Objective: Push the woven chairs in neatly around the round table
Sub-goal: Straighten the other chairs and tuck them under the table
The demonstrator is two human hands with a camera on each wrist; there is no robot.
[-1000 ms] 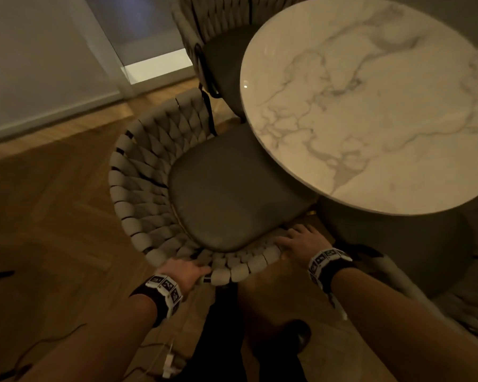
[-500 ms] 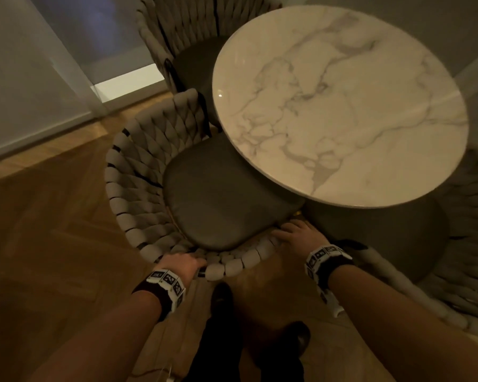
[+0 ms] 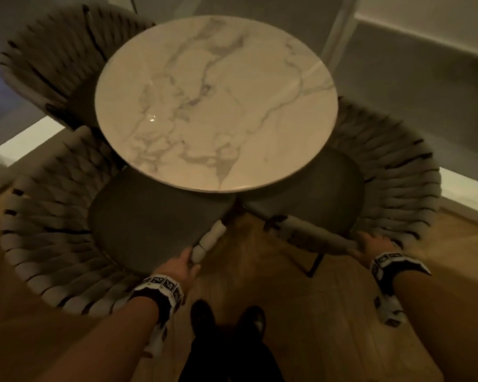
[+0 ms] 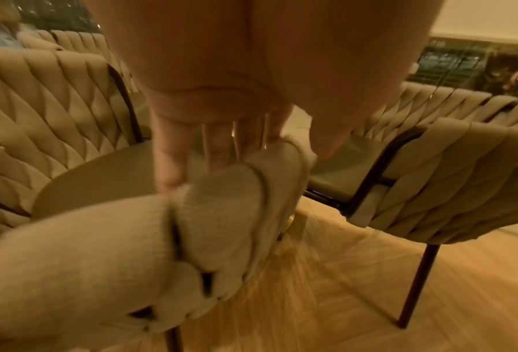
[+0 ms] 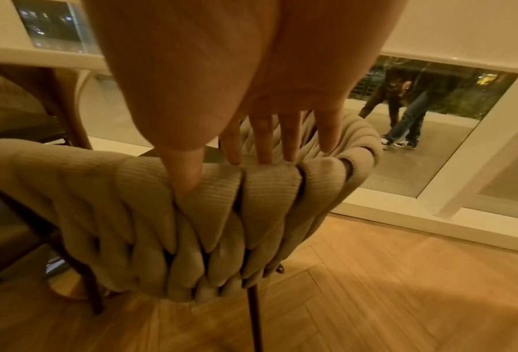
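Chairs: left chair and right chair seats part-tucked under surface. We rest left hand and right hand flat, fingers straight, one on each rim, to push both inward together.

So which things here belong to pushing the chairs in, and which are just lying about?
Job: round table, left woven chair, right woven chair, far woven chair, left hand, right hand.
Lying about: wooden floor, shoes.
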